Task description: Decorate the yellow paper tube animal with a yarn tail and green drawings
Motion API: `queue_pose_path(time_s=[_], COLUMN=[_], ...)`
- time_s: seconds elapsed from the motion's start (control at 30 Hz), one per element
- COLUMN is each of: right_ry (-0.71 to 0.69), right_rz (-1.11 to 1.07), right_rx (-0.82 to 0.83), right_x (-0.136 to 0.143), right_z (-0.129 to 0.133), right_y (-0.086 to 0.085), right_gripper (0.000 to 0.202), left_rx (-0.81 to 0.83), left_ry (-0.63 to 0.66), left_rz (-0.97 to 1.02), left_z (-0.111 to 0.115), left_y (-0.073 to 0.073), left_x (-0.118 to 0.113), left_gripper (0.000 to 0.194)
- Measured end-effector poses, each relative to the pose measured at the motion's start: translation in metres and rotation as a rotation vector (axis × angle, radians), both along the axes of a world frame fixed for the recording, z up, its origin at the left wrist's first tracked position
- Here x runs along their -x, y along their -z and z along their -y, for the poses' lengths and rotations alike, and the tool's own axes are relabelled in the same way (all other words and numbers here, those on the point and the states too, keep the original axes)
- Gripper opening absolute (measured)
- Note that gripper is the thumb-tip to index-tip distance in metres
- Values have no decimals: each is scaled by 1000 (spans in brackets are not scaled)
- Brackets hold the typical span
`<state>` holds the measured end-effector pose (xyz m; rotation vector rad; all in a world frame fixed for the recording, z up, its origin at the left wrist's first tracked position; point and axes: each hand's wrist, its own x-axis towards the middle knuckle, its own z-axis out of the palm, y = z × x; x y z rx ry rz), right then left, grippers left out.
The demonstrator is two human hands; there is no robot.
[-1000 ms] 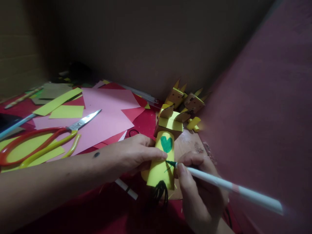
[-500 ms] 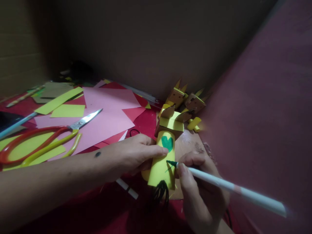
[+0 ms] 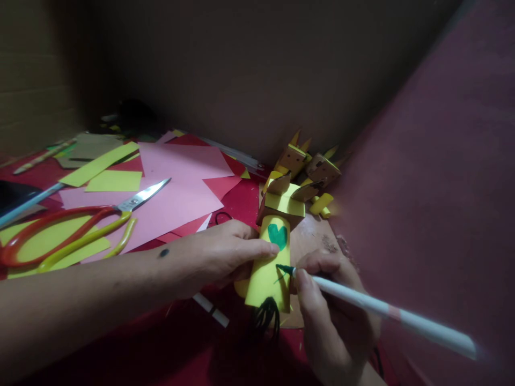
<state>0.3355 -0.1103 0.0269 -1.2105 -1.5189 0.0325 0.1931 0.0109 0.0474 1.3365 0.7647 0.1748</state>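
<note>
In the head view, the yellow paper tube [image 3: 261, 284] lies near the middle of the work area, its boxy cardboard-and-yellow head [image 3: 285, 208] attached and a tuft of black strands [image 3: 269, 313] at the near end. The left hand [image 3: 237, 249] grips the tube, thumb pressed on top; the right hand [image 3: 336, 316] pinches a white-barrelled green marker [image 3: 358, 298], tip at the paper. The solid green heart [image 3: 277, 236] looks finished, while below it there are only thin green strokes, so that second mark seems barely begun, with its outline and any filling left. Whether the hidden underside is decorated, I cannot tell.
</note>
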Motion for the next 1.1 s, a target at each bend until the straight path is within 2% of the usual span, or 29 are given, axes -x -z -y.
queue_pose_path(time_s=[0.3,0.67,1.1], right_ry=[-40,33,0], right_rz=[-41,-11,-8], right_rx=[19,3,0], right_x=[1,0,1], right_z=[0,0,0], right_y=[0,-2,-1], right_gripper=[23,18,22], left_rx=[0,3,0], left_ry=[16,9,0], left_rz=[7,8,-3], left_z=[-2,-1,0], left_y=[1,1,1], left_x=[0,0,0], left_gripper=[37,37,38])
